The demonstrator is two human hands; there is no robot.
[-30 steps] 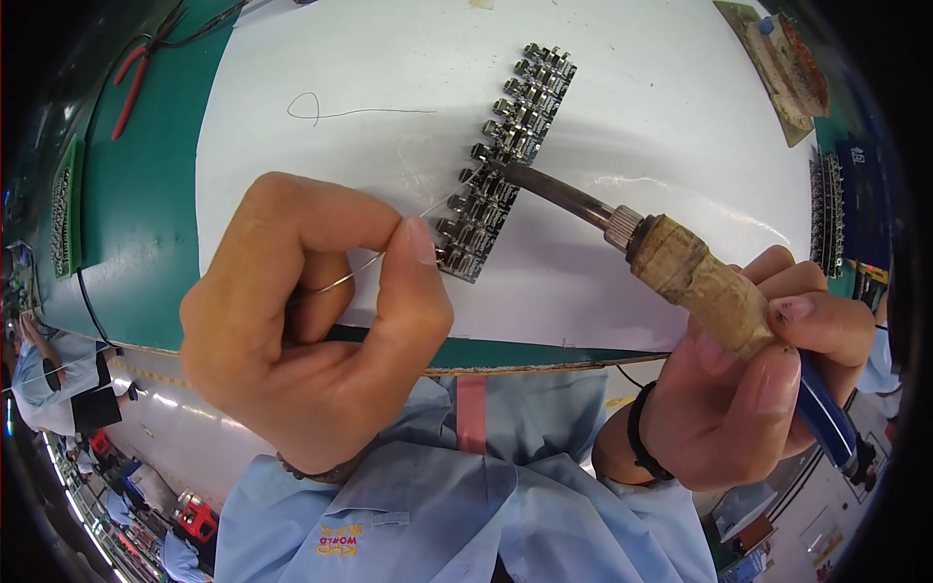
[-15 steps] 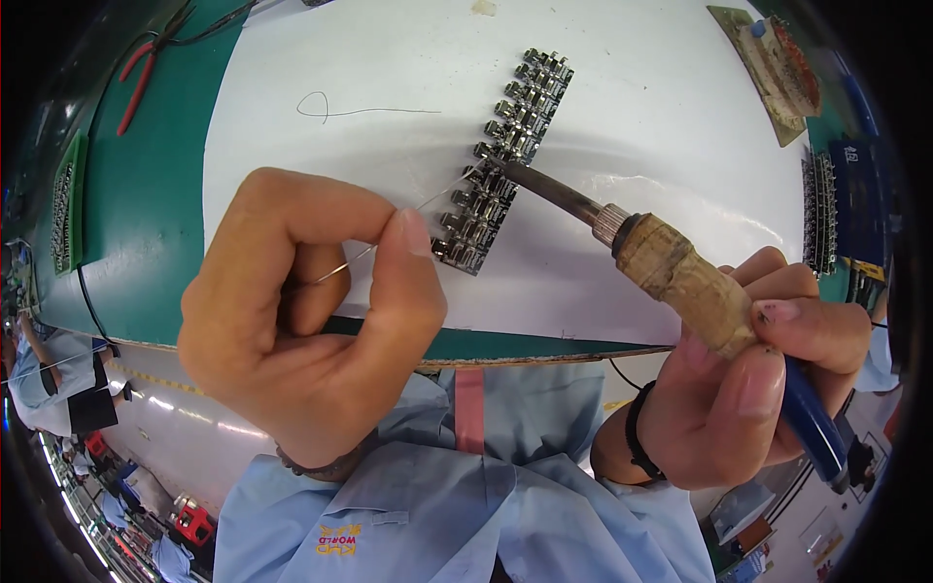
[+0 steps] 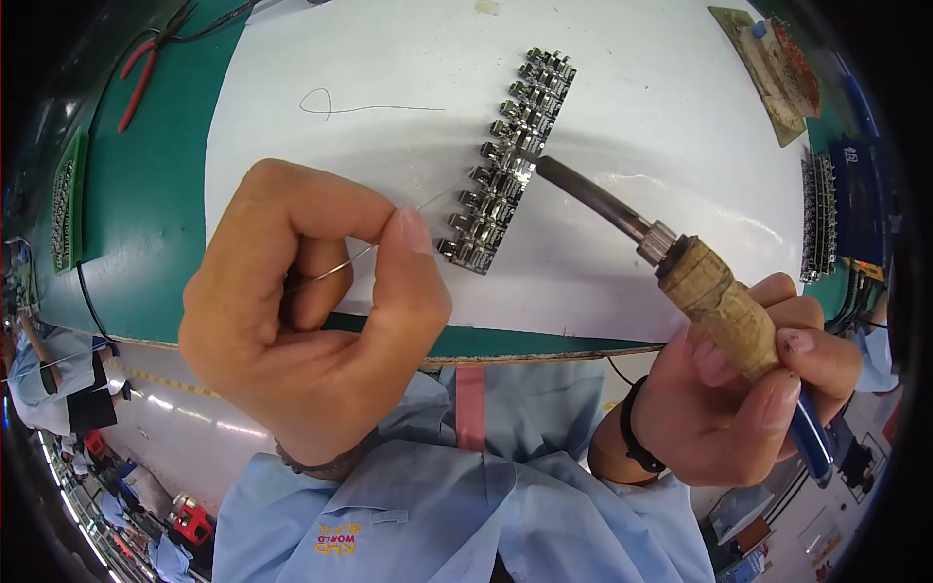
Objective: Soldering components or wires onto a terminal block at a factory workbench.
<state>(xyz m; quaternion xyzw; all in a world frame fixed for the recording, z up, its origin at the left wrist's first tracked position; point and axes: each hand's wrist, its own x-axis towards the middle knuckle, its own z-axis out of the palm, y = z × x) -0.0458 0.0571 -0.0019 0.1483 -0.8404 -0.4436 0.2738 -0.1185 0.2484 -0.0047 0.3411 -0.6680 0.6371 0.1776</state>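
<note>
My left hand [image 3: 311,301] pinches a thin solder wire [image 3: 355,256] between thumb and forefinger. The wire's free end points up and right, toward the middle of a strip of small circuit boards with metal connectors [image 3: 507,163]. In my right hand [image 3: 739,408] is a soldering iron [image 3: 714,301], its grip wrapped in tan tape and its rear end blue. Its dark metal shaft slants up and left, with the tip at the strip's right side; whether tip and board touch is hard to tell. The strip lies slantwise on white paper [image 3: 389,58].
A loop of thin wire [image 3: 369,109] lies left of the strip. Red-handled pliers [image 3: 139,83] and a green board [image 3: 68,199] rest on the green mat at left. At right are a stained sponge on a stand [image 3: 777,68] and another board stack [image 3: 821,214].
My right hand has drawn the soldering iron slightly right and down, its tip shifting toward the strip's right edge. The strip has shifted very slightly right. My left hand is almost still.
</note>
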